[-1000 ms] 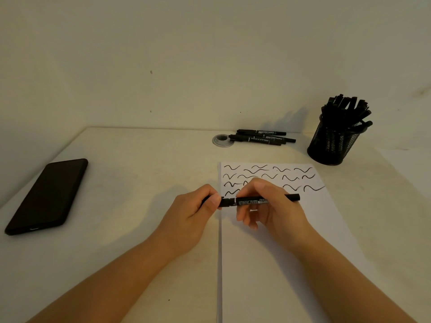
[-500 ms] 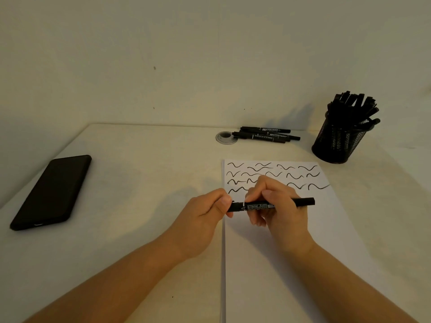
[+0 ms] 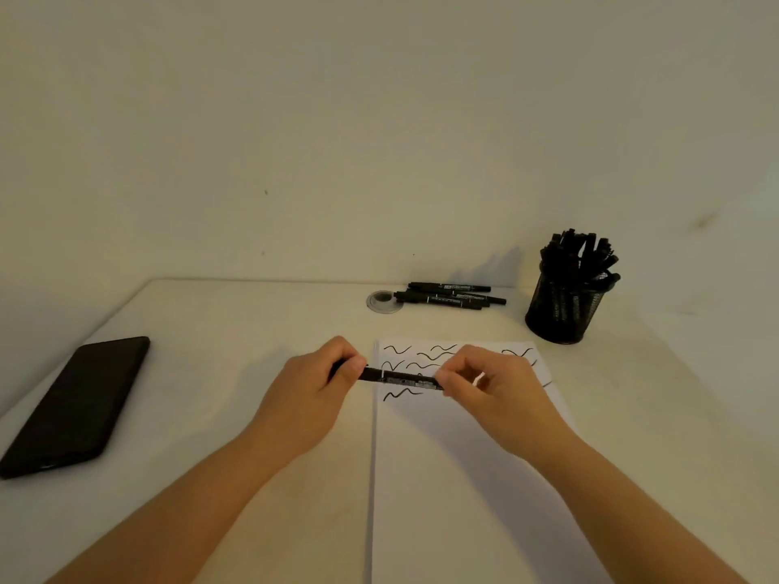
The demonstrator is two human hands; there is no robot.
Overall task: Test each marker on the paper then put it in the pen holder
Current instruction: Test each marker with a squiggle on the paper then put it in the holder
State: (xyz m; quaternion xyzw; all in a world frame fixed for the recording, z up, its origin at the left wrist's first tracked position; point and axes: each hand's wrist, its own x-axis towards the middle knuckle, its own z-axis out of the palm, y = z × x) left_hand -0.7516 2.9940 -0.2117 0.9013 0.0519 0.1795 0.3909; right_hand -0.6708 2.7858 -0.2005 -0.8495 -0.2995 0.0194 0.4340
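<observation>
A black marker (image 3: 400,379) lies level between my hands, just above the top left of the white paper (image 3: 463,478). My left hand (image 3: 312,394) pinches its left end, where the cap is. My right hand (image 3: 493,394) grips the barrel's right part and hides that end. Several wavy black strokes (image 3: 430,356) cover the top of the paper. A black mesh pen holder (image 3: 560,307), packed with several black markers, stands at the back right. A few more black markers (image 3: 451,295) lie in a small pile near the wall.
A black phone (image 3: 76,404) lies face down at the table's left edge. A round grey cable grommet (image 3: 382,301) sits in the tabletop left of the loose markers. The wall rises directly behind the table.
My right hand has slid along the barrel and now covers its right end. The marker sits horizontally between both hands, a little higher over the strokes. The camera view has shifted slightly.
</observation>
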